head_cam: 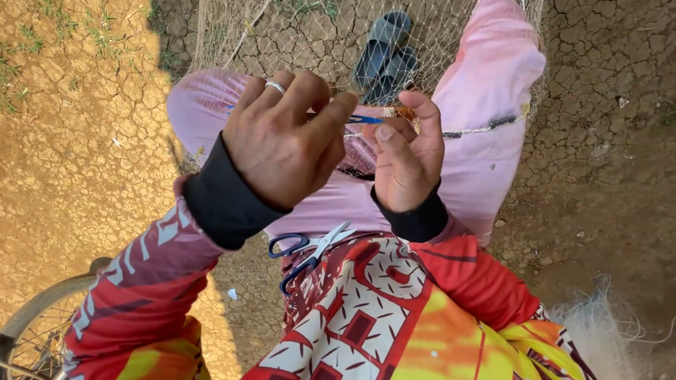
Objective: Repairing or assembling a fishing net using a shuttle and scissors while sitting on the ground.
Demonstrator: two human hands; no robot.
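While the fishing net (309,24) drapes over the pink-trousered knees, the head view shows the left hand (282,140) pinching a thin blue needle (366,120) and the right hand (406,159) nipping mesh at an orange bit (401,112). Net looks light, limp and snaggy, so I'd grab it at the knots. Blue-handled scissors (307,255) rest in the lap.

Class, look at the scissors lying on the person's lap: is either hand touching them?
Apart. The head view shows the blue-handled scissors on the lap below both wrists, while the left hand and right hand are raised at the net.
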